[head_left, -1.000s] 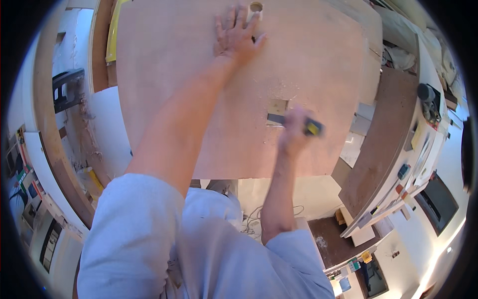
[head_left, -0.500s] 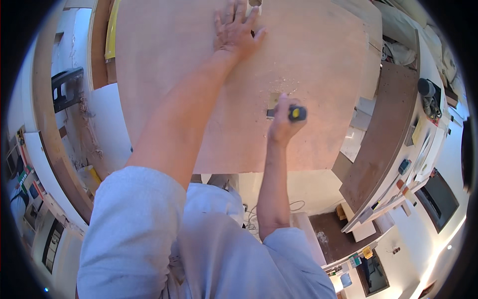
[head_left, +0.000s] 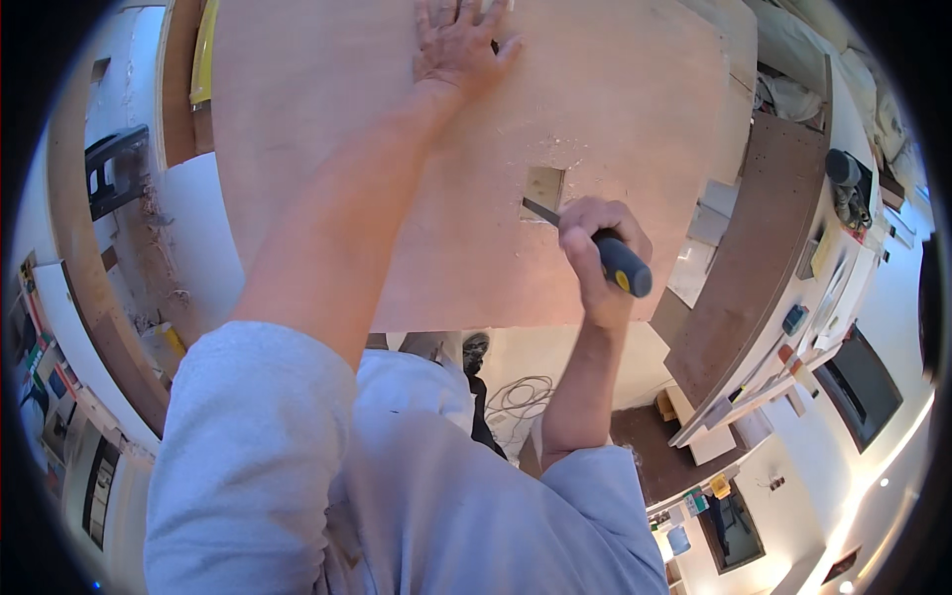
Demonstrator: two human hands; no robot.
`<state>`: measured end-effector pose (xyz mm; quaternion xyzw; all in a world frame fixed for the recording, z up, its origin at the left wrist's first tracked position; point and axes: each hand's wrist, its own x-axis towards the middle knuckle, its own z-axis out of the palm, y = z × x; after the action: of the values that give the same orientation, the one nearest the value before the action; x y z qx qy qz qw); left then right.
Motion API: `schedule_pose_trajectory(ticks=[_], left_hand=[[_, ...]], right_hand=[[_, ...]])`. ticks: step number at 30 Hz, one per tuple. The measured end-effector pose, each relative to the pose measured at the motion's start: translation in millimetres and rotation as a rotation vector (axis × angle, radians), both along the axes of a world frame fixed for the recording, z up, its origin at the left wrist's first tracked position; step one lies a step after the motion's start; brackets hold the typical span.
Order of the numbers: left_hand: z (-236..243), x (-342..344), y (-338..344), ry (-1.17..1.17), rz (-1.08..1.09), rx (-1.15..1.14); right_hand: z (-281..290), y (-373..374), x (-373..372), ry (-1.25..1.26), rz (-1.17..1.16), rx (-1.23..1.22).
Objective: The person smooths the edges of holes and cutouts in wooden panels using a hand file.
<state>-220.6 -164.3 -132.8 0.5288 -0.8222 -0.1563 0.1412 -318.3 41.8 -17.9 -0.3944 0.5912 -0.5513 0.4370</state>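
Observation:
A large pale wooden panel (head_left: 317, 119) lies in front of me. My left hand (head_left: 458, 45) rests flat on its far part, fingers spread, next to a small dark hole (head_left: 495, 46). In the panel's right half is a rectangular cutout (head_left: 544, 184). My right hand (head_left: 603, 238) grips a chisel (head_left: 625, 270) by its dark grey handle with yellow marks. The narrow metal blade slants to the upper left, over the cutout, with its tip by the left edge. Small wood chips (head_left: 560, 149) lie scattered beyond the cutout.
A brown board (head_left: 739, 248) and a shelf with tools stand at the right. A black-framed object (head_left: 114, 174) and wood shavings (head_left: 164, 228) are at the left. On the floor below the panel lies a coiled cable (head_left: 523, 395).
My right hand has drawn back toward me and to the right, tilting the chisel from nearly upright to slanted and uncovering more of the cutout. My left hand stays flat on the panel.

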Motion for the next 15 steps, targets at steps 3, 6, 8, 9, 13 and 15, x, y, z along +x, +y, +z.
schedule_pose_trajectory(ticks=[3, 6, 8, 9, 13, 15], left_hand=[[-1, -2, -1, 0.037, -0.009, 0.025], [-6, -7, -1, -0.007, -0.01, 0.021], [-9, -6, 0, 0.039, -0.011, -0.005], [-10, -5, 0, 0.04, -0.014, -0.003], [-14, -2, 0, 0.013, 0.019, -0.025], [-12, -5, -1, 0.033, 0.024, -0.045]], right_hand=[[1, -3, -13, -0.03, -0.077, -0.143], [-8, 11, -8, -0.103, -0.169, -0.157], [-7, 19, 2, -0.002, -0.18, -0.254], [-3, 23, 7, 0.0, -0.183, -0.252], [13, 37, 18, -0.095, -0.076, -0.28], [17, 36, 14, -0.025, 0.132, -0.358]])
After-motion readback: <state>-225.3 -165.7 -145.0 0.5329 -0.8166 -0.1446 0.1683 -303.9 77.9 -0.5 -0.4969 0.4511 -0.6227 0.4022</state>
